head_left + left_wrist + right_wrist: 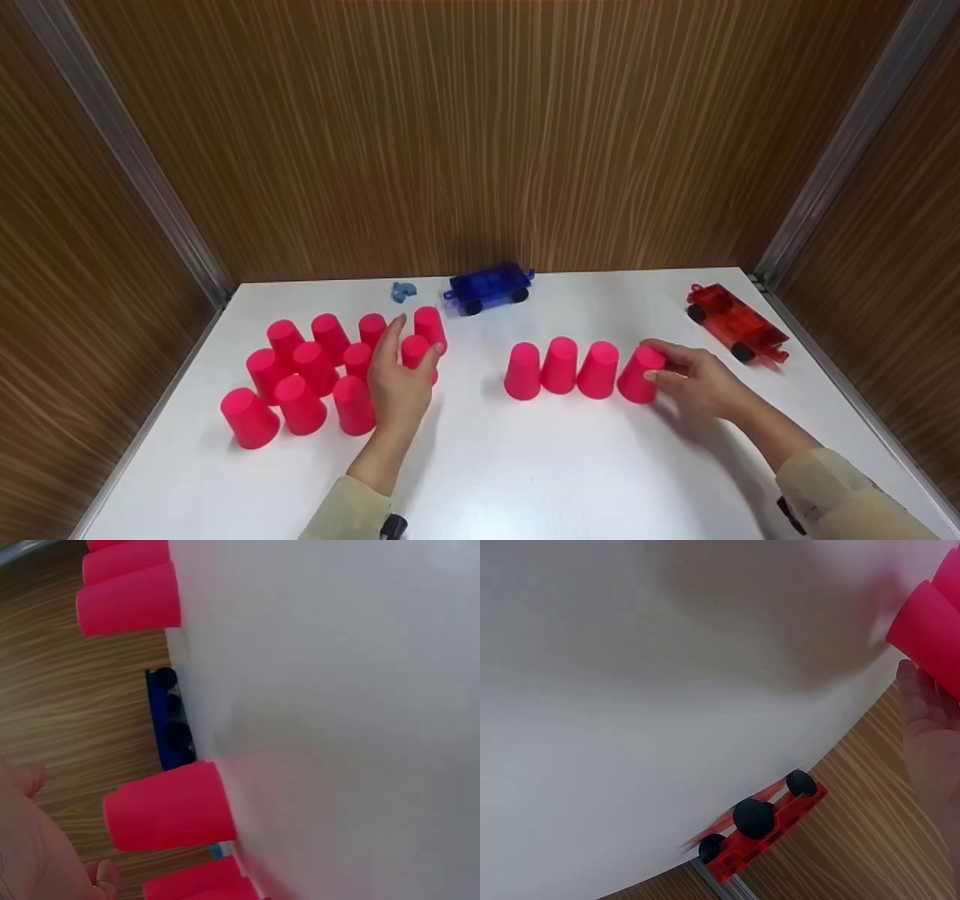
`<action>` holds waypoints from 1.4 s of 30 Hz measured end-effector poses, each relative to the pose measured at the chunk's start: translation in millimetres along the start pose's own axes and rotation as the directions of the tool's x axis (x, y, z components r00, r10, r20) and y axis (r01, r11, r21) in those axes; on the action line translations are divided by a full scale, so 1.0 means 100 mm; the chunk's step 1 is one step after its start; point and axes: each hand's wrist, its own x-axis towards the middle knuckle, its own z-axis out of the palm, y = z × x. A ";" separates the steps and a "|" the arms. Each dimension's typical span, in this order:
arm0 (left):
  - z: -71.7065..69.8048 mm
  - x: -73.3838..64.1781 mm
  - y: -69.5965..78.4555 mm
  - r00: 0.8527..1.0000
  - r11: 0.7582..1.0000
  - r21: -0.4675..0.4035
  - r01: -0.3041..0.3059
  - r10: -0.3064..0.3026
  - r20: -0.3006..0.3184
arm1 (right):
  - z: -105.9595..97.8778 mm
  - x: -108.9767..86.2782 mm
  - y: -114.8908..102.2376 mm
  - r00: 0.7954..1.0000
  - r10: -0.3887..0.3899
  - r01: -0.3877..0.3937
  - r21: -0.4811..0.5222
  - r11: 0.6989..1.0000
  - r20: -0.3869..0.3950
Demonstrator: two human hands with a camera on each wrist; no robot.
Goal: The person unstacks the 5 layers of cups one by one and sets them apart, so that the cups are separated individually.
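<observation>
At the right end of a row of upside-down pink cups (560, 366), my right hand (701, 382) grips the last pink cup (637, 376) between thumb and fingers. That cup tilts slightly, its base edge close to the table. In the right wrist view the fingers (922, 701) lie along the cup's (930, 634) side. My left hand (401, 394) is held with thumb and fingers spread apart, over the right side of a larger group of upside-down pink cups (300, 401). A pink cup (415, 349) shows between its thumb and fingers, partly hidden; the left wrist view shows nothing held.
A blue toy wagon (491, 287) stands at the back, with a small blue-grey piece (403, 291) left of it. A red toy wagon (737, 322) stands at the right back. Wood-grain panels (495, 135) enclose the white table (517, 465) on three sides.
</observation>
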 end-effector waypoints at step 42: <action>1.05 -0.36 0.09 0.891 0.967 -0.145 0.209 -0.127 0.437 | -0.02 -0.01 -0.01 0.999 0.034 -0.034 0.002 0.999 0.019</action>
